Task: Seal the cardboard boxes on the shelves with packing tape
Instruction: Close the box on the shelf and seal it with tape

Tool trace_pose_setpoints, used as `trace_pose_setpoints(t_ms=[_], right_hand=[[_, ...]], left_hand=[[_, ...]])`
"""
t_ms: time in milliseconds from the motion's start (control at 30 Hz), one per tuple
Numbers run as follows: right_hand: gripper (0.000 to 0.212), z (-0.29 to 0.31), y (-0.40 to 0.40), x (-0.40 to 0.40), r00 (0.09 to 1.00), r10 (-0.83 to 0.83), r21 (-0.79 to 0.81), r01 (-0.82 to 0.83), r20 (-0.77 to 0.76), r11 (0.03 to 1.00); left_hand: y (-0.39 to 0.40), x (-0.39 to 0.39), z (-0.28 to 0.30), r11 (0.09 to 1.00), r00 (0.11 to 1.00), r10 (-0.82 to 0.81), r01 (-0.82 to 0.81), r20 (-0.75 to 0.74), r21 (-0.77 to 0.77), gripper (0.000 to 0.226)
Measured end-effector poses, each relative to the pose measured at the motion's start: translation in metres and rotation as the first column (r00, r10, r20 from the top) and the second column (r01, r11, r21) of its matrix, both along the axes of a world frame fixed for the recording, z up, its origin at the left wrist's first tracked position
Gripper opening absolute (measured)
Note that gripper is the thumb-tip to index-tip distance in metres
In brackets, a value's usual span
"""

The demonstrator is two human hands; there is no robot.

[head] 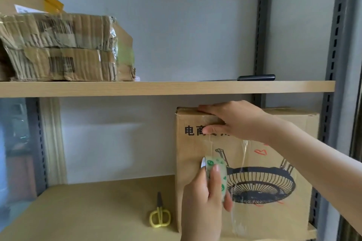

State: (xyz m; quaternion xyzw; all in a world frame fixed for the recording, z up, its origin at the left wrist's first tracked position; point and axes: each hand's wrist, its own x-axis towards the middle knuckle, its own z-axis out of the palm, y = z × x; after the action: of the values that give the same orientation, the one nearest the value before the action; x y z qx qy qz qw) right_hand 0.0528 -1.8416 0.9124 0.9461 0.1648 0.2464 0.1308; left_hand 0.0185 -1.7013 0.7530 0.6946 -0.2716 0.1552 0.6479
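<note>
your right hand [233,119] reaches in from the right, fingers flat over the top front edge of the printed cardboard box [274,162], thumb pressing its face. your left hand [203,199] grips the tape roll [215,172] against the box front, low on the lower shelf [88,211]. open room lies left of the box, with yellow scissors [159,215] just beside it

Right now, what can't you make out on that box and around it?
- Box top seam: head view looks from below, and the right hand covers the edge.
- Printed text: partly behind the right hand's thumb.
- Tape roll: half hidden by the left hand.
- Dark tool on the upper shelf: seen edge-on, type unclear.
- Stacked boxes: labels blurred.
</note>
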Motion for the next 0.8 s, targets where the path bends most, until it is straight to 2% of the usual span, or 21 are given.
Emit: trace_pose_setpoints(t_ms=[133, 200, 267, 367, 500, 600, 633, 700, 767, 800], right_hand=[[0.073, -0.006, -0.002, 0.013, 0.991, -0.037, -0.064, 0.046, 0.129, 0.997], [0.076, -0.012, -0.003, 0.015, 0.982, -0.020, -0.054, 0.030, 0.185, 0.998], [0.081, -0.015, -0.006, 0.016, 0.981, -0.045, -0.011, 0.048, 0.190, 0.999], [0.081, -0.017, -0.007, 0.022, 0.969, -0.069, -0.056, 0.085, 0.236, 0.995], [0.080, -0.018, -0.007, 0.028, 0.957, -0.082, -0.065, 0.104, 0.279, 0.992], [0.086, -0.016, -0.002, 0.023, 0.962, -0.076, 0.019, 0.074, 0.264, 0.997], [0.088, -0.016, 0.000, 0.022, 0.963, -0.058, 0.055, 0.045, 0.262, 0.997], [0.085, -0.016, 0.001, 0.020, 0.964, -0.022, 0.083, 0.000, 0.266, 0.997], [0.074, -0.019, 0.002, 0.019, 0.950, 0.032, 0.053, -0.051, 0.311, 0.997], [0.067, -0.023, 0.003, 0.019, 0.930, 0.079, 0.026, -0.095, 0.358, 0.995]], left_hand=[[-0.013, 0.007, 0.001, 0.996, 0.996, 0.071, -0.074, -0.060, -0.040, 0.040], [-0.016, 0.011, 0.003, 0.994, 0.993, 0.109, -0.109, -0.055, 0.000, 0.037], [-0.016, 0.015, 0.004, 0.993, 0.992, 0.119, -0.119, -0.036, 0.024, 0.039], [-0.016, 0.021, 0.005, 0.991, 0.992, 0.128, -0.128, 0.020, 0.022, 0.045], [0.002, 0.020, 0.000, 0.996, 0.988, 0.092, -0.093, 0.125, 0.003, 0.042], [0.047, 0.040, -0.032, 0.938, 0.934, 0.343, -0.336, 0.097, -0.081, 0.037], [0.064, 0.052, -0.049, 0.902, 0.900, 0.433, -0.431, 0.061, -0.032, 0.030], [0.092, 0.076, -0.082, 0.795, 0.819, 0.574, -0.561, 0.010, 0.232, 0.019], [0.102, 0.091, -0.106, 0.653, 0.763, 0.645, -0.570, 0.026, 0.499, 0.031], [0.102, 0.096, -0.112, 0.594, 0.750, 0.660, -0.558, 0.044, 0.579, 0.040]])
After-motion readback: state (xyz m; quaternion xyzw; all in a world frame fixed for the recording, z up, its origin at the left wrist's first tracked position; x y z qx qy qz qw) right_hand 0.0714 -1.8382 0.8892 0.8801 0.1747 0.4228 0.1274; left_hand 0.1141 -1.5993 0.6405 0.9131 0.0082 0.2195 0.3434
